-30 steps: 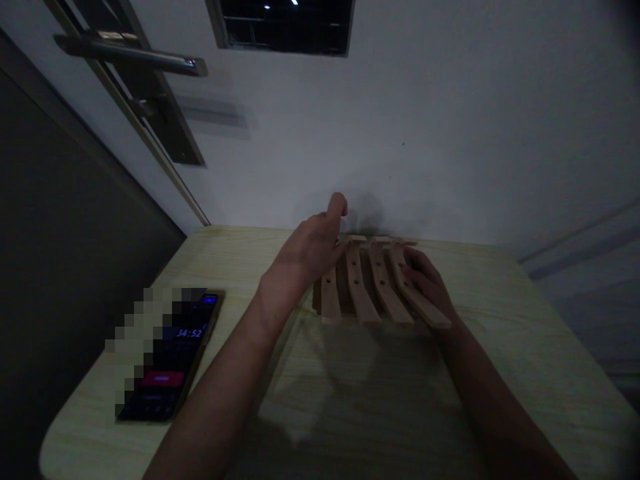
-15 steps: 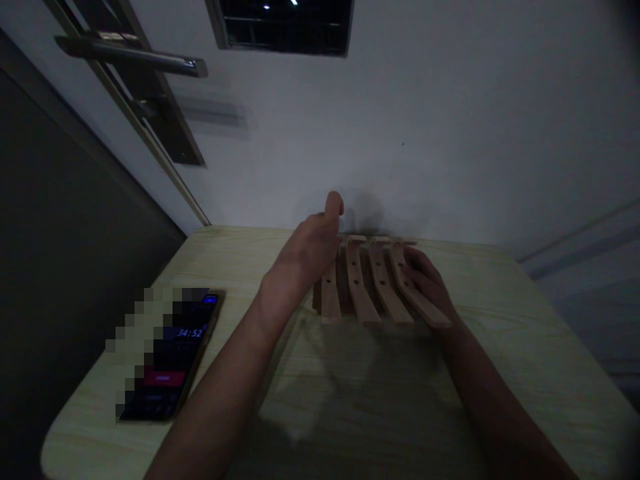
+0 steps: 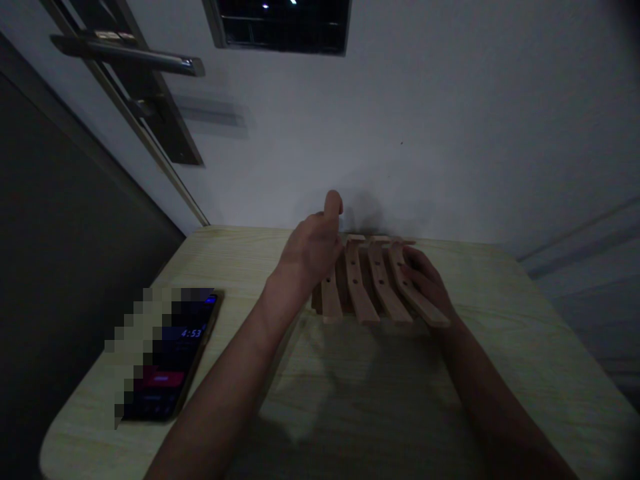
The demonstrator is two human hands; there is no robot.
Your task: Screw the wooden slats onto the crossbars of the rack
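Observation:
A small wooden slatted piece [image 3: 363,300] stands on the table, made of several curved slats with dark holes in them. My left hand [image 3: 311,250] is at the top of the leftmost slat [image 3: 331,307] and covers its upper part. One digit points up while the other fingers curl out of sight, so what they grip is hidden. At the right side, my right hand [image 3: 425,273] closes around the outermost slat [image 3: 423,307], its fingertips lying beside the holes.
A phone [image 3: 185,360] with a lit timer lies on the pale wood-grain table [image 3: 500,373] at the left, partly pixelated. Behind the table is a white door [image 3: 425,120] with a metal lever handle [image 3: 135,57] and a dark window [image 3: 285,27].
The lower end of the leftmost slat has shifted very slightly right, and my left hand has turned a little. My right hand keeps its hold.

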